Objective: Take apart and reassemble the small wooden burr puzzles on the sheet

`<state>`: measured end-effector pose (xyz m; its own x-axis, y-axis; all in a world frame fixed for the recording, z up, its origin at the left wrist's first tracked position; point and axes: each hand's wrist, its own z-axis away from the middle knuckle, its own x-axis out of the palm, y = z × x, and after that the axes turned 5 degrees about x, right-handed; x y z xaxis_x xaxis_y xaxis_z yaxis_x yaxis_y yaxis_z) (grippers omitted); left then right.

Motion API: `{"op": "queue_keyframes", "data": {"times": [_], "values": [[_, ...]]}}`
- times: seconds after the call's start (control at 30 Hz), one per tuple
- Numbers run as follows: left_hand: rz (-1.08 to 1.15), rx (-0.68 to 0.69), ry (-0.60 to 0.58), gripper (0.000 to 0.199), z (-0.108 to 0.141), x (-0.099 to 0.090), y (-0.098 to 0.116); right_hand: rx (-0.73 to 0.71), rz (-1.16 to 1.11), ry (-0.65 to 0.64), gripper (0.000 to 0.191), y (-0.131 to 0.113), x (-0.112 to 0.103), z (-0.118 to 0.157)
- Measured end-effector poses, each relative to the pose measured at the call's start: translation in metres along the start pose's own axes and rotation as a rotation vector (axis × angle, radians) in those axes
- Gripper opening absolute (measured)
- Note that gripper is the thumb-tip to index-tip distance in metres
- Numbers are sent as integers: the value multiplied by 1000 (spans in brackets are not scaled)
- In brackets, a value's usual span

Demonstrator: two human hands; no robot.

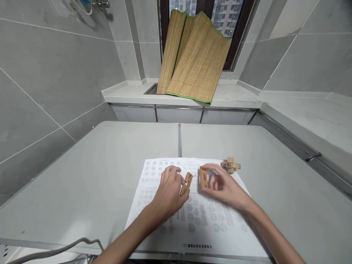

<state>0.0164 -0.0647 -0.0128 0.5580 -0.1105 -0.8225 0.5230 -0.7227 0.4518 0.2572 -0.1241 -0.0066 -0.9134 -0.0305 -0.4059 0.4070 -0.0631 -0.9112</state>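
Observation:
My left hand (170,187) is closed on a notched wooden puzzle piece (189,177) that bears a dark mark near its upper end. A second wooden puzzle piece (204,177), a short bar with a recess in its side, is pinched at its two ends between the thumb and finger of my right hand (224,187). The two pieces are apart, with a small gap between them over the printed sheet (154,205). Beyond my right hand lies a cross-shaped group of interlocked wooden pieces (230,165), one marked with a character like Z.
The sheet, printed with small diagrams, lies on a white table (82,176) with a seam down its middle. A rolled bamboo mat (198,58) leans against the window on the ledge behind. A grey cable (60,249) runs along the front left edge.

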Motion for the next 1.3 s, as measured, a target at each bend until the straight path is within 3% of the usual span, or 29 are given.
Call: {"op": "queue_keyframes", "data": {"times": [0.1,0.3,0.47,0.63,0.9,1.17,1.3], "values": [[30,-30,-20,5,-6,1,5,63,-176,4,68,7,-11,-19],[99,-167,-103,14,-18,3,12,-14,-459,-51,60,17,-9,-49],[728,-403,-14,36,-42,8,6,-21,-614,31,59,18,3,-47],[1126,-399,-7,46,-57,20,1,-2,-750,104,59,18,-1,-46],[1452,-486,-171,49,-56,22,-5,-16,-679,-12,73,22,-7,-42],[1442,-503,-161,46,-53,23,-13,-147,-540,-71,63,26,-13,-38],[1333,-445,-174,45,-50,22,-14,-140,-346,-62,64,23,-14,-35]]}}
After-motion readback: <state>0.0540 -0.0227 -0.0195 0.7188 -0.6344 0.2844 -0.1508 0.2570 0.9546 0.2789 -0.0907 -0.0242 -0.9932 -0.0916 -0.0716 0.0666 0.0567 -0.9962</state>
